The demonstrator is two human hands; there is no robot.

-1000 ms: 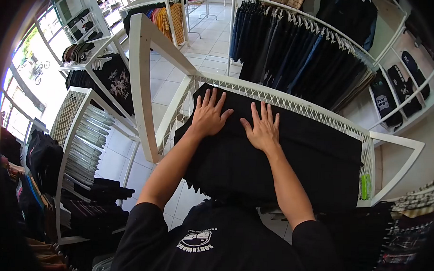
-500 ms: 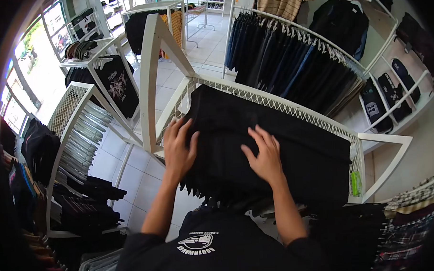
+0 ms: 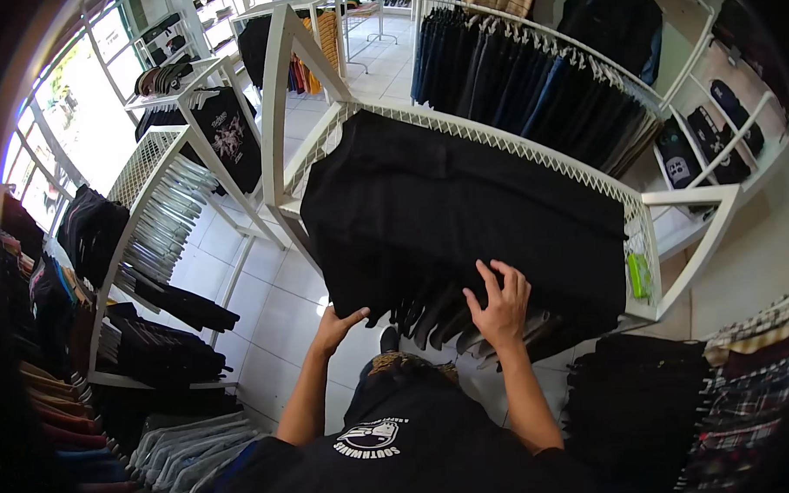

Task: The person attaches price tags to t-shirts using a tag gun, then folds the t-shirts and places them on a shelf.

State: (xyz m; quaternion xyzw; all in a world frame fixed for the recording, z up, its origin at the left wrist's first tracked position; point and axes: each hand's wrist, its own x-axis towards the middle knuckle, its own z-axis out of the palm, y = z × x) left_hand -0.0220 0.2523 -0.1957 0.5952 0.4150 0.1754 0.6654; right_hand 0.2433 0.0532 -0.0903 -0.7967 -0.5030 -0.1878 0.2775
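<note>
A black garment (image 3: 463, 209) lies spread over the white mesh-topped rack (image 3: 539, 154), its near edge hanging over the front. At the garment's lower left corner, my left hand (image 3: 335, 329) has its thumb extended against the cloth; its other fingers are partly hidden under the edge, so its grip is unclear. My right hand (image 3: 501, 304) rests near the front edge, fingers spread and holding nothing. Below that edge, several dark garments (image 3: 432, 319) hang from the rack.
Dark trousers (image 3: 511, 95) hang on a rail behind. A green object (image 3: 639, 275) lies at the mesh top's right end. To the left stands a rack with clear hangers (image 3: 163, 220). Plaid clothes (image 3: 751, 390) hang at the lower right.
Both hands have moved toward my body, from the garment's top to its near edge. The left side of the cloth now hangs lower over the front. The view has shifted slightly.
</note>
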